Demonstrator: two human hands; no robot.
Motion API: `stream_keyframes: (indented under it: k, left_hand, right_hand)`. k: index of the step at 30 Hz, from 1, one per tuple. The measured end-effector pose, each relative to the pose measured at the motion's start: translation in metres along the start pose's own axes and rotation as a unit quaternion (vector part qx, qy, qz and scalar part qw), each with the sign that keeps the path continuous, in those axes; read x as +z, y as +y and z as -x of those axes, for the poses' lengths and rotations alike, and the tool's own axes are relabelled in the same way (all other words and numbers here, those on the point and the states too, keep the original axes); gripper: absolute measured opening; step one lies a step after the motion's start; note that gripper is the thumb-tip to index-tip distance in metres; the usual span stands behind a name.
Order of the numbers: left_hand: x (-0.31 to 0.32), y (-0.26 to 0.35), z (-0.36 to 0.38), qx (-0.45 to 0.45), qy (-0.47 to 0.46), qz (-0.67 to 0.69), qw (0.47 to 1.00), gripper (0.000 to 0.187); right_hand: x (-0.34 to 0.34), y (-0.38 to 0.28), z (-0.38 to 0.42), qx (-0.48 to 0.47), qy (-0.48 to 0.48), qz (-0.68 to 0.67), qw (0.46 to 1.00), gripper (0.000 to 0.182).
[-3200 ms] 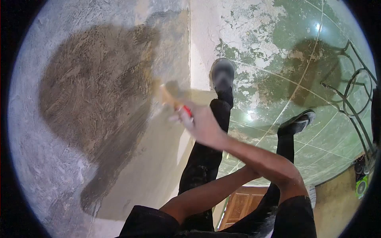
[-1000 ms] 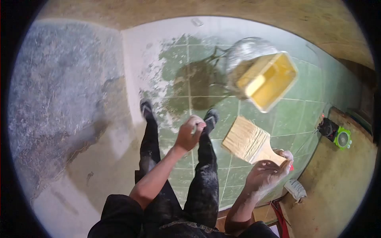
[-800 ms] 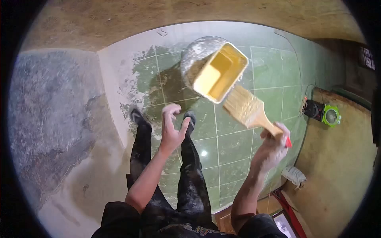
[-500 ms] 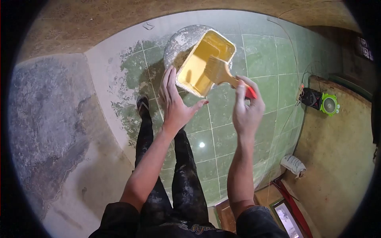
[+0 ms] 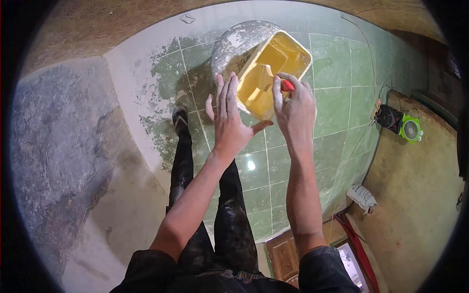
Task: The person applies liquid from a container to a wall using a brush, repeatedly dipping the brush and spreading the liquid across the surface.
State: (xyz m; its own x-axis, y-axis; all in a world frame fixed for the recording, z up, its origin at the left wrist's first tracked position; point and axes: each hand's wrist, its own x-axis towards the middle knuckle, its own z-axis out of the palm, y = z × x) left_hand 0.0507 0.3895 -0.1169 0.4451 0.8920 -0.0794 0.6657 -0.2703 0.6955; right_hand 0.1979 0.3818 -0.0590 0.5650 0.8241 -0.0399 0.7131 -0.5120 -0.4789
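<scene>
Paint tray (image 5: 288, 56): yellow, rectangular, wet yellow paint inside, tilted against a white-spattered bucket (image 5: 237, 41) at 12 o'clock.
Brush (image 5: 266, 80): bristles down in the tray, red handle tip showing.
Right hand (image 5: 294, 110): fingers closed round the brush handle.
Left hand (image 5: 228, 124): fingers spread flat, fingertips at the tray's 9 o'clock edge.

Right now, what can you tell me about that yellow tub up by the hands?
The yellow tub is a rectangular, open-topped container that looks like plastic, tilted so its inside faces the camera. Yellow paint coats its walls and floor. It sits against a round, white-crusted bucket, above the green tiled floor. The right hand dips a paintbrush into it; only the brush's red handle end and pale top show. The left hand is spread flat at the tub's near left edge, seemingly steadying it.
</scene>
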Motion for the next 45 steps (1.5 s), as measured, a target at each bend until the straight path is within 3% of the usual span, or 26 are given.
stream_keyframes:
  k: [5,9,14,18,21,25,26,29,45]
  left_hand:
    - [-0.002,-0.002,-0.001,0.0,-0.015,0.016,1.0,0.13]
    - [-0.001,-0.002,0.0,-0.005,-0.023,0.019,1.0,0.131]
    - [0.0,-0.003,0.0,0.0,-0.018,0.011,1.0,0.131]
    - [0.001,-0.004,0.0,0.003,-0.02,0.021,1.0,0.13]
    - [0.002,-0.006,0.0,0.015,-0.015,0.022,1.0,0.13]
    - [0.002,-0.005,0.001,0.013,-0.014,0.03,0.999,0.13]
    - [0.002,-0.005,0.001,0.012,-0.016,0.035,0.999,0.131]
    - [0.003,-0.006,0.001,0.009,-0.017,0.029,0.999,0.132]
    - [0.007,-0.005,0.004,0.036,0.008,0.032,0.999,0.13]
  right_hand:
    - [-0.007,-0.003,0.001,0.075,-0.012,-0.015,0.997,0.019]
    - [0.001,0.002,0.003,0.046,-0.013,-0.003,0.999,0.02]
    - [-0.027,0.002,0.034,0.151,0.045,-0.121,0.98,0.018]
    - [-0.046,-0.003,0.066,0.173,0.073,-0.163,0.969,0.02]
    - [-0.042,0.002,0.099,0.141,0.147,-0.221,0.954,0.021]
    - [-0.027,0.019,0.121,0.068,0.121,-0.167,0.976,0.023]
    - [-0.026,0.022,0.125,0.099,0.097,-0.173,0.975,0.024]
    - [-0.029,0.027,0.13,0.057,0.157,-0.199,0.966,0.027]
    - [-0.025,0.036,0.116,0.056,0.141,-0.212,0.965,0.03]
